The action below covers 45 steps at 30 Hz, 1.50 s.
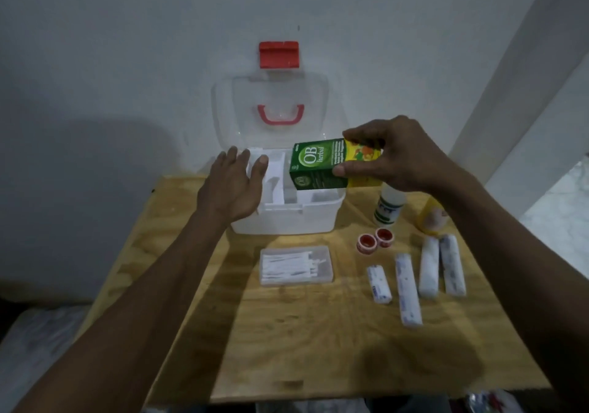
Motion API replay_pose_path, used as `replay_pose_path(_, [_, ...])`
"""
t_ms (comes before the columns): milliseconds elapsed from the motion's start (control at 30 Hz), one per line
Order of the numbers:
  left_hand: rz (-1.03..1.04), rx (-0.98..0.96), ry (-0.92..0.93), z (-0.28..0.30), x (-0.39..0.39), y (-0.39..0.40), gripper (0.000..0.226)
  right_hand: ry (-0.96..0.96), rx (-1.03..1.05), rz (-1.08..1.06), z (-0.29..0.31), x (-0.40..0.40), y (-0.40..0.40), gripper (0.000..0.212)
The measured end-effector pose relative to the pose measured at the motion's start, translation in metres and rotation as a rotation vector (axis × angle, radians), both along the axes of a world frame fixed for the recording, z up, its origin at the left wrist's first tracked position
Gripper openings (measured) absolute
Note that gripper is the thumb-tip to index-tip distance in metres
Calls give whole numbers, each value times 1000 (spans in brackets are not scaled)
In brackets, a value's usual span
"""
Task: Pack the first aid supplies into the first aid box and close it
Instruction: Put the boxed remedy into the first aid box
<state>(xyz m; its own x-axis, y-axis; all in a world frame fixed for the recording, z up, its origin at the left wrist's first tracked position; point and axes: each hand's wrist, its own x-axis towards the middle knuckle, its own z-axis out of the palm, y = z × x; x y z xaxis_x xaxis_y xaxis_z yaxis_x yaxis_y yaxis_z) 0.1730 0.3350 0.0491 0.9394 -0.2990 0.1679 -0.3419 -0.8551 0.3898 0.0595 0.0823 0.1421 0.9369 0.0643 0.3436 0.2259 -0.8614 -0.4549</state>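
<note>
While the first aid box (pixel 287 218) sits open at the far side of the wooden table (pixel 318 333), I see its clear lid (pixel 274 109) tipped back against the wall, red latch (pixel 279 54) uppermost and red handle (pixel 280 115) showing through the plastic. My right hand (pixel 395 157) grasps a green and yellow medicine carton (pixel 322 164) by its yellow end, thumb on the near face and fingers curled over the top, holding it on its side just above the right part of the box's white inner tray (pixel 274 176). I cannot tell whether the carton touches the tray. My left hand (pixel 232 183) is released, fingers straight and spread, hovering over or resting on the left rim of the box; which of the two I cannot make out.

The rest of the supplies lie on the table. A clear case of cotton swabs (pixel 296 266) lies just in front of the box. To its right stand two small red-topped tins (pixel 375 241), touching each other. Behind them is a white bottle (pixel 387 208), partly hidden by my right hand, and a yellow bottle (pixel 432 218) beside my forearm. Four wrapped bandage rolls (pixel 417 275) lie in a row near the right edge, the two on the right side by side.
</note>
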Motion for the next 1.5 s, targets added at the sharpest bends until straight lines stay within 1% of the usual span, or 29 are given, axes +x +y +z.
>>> replay_pose_path(100, [7, 1, -7, -1, -2, 0, 76, 79, -129, 3, 2, 26, -3, 75])
replay_pose_path(300, [12, -5, 3, 2, -7, -1, 73, 215, -287, 55, 1, 61, 8, 76])
replay_pose_path(433, [13, 0, 5, 3, -7, -2, 73, 272, -324, 110, -9, 75, 22, 75])
replay_pose_path(667, [14, 1, 8, 4, -10, -2, 71, 323, -273, 181, -37, 88, 37, 68])
replay_pose_path(800, [15, 6, 11, 4, -9, -3, 71, 334, -224, 174, -46, 85, 37, 69])
replay_pose_path(867, [18, 7, 9, 5, -9, -3, 71, 344, -265, 179, -49, 85, 38, 67])
replay_pose_path(1000, [22, 18, 4, 5, -10, -3, 69, 357, -400, 197, -55, 86, 45, 49])
replay_pose_path(1067, [25, 18, 7, 4, -9, -3, 69, 377, -485, 194, -57, 87, 47, 48])
replay_pose_path(1133, [21, 15, 8, 4, -10, -2, 70, 419, -511, 193, -56, 89, 48, 47])
replay_pose_path(1233, [17, 10, 8, 6, -10, -2, 71, 465, -432, 171, -48, 92, 50, 37])
replay_pose_path(1300, [22, 6, 10, 7, -11, -2, 71, 477, -296, 121, -44, 92, 53, 29])
replay_pose_path(1367, [26, -1, 13, 7, -11, -3, 72, 514, -127, 49, -43, 91, 57, 30])
replay_pose_path(1500, [32, -7, 5, 6, -10, -2, 75, 510, 75, -58, -47, 87, 61, 33])
